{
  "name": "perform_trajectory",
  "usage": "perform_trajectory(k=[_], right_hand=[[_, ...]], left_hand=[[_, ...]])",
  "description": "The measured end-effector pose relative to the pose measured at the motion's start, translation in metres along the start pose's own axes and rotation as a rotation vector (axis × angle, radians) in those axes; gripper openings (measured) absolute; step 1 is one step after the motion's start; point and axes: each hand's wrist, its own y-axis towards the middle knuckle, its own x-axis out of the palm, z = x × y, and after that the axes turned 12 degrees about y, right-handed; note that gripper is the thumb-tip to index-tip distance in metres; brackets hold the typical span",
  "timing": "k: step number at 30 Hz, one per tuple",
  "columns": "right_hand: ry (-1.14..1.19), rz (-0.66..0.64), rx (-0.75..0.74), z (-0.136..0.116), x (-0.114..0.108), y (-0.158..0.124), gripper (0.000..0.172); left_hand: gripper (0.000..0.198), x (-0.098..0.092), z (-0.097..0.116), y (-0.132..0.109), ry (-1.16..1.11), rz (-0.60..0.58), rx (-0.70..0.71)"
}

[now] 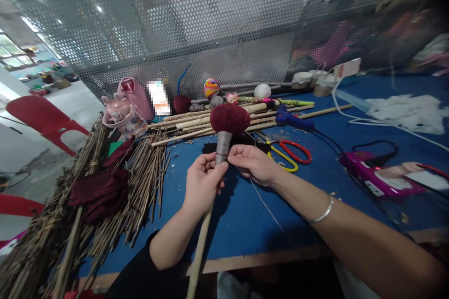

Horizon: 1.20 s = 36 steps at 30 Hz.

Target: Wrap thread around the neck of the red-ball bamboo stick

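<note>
Standing left of a maroon plush-headed wooden stick (229,120), a pink patterned tub (133,127), contents indistinct, left hand (203,181) pinching the stick's grey wrapped neck (223,142) above a blue tabletop (242,224), right hand (255,165) pinched closed beside the neck.

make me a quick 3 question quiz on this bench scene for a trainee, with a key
1. Multiple choice: what colour is the padded head on top of the stick?
a) white
b) dark red
c) bright blue

2. True or false: the left hand and the right hand are both at the grey wrapping.

3. Fill in: the silvery bangle is on the ____ arm.

Key: 1 b; 2 true; 3 right
</note>
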Motion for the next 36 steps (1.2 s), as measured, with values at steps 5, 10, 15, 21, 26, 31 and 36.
perform_trajectory(k=[5,10,15,21,26,31,36], right_hand=[[0.083,-0.116,-0.005,-0.002,-0.004,0.0,0.037],[-0.039,-0.079,0.029,-0.01,-0.002,-0.001,0.031],[-0.14,0.02,-0.028,-0.015,-0.001,-0.005,0.026],[-0.087,0.016,-0.004,-0.008,-0.007,-0.003,0.027],[0.032,-0.06,0.017,-0.006,-0.006,-0.001,0.029],[0.114,-0.116,0.05,-0.004,-0.007,-0.001,0.031],[0.003,0.023,0.134,0.005,-0.007,0.004,0.031]], left_hand=[[0.031,0.002,-0.002,0.0,-0.167,-0.187,-0.019],[0.033,0.002,-0.003,0.0,-0.135,-0.157,-0.031],[0.034,0.0,-0.001,0.001,-0.06,-0.088,-0.033],[0.036,0.0,-0.001,0.0,-0.073,-0.098,-0.033],[0.033,0.0,-0.001,-0.002,-0.172,-0.176,-0.037],[0.032,-0.002,-0.003,0.006,-0.25,-0.388,-0.156],[0.035,0.0,-0.01,0.009,0.002,-0.288,-0.23]])
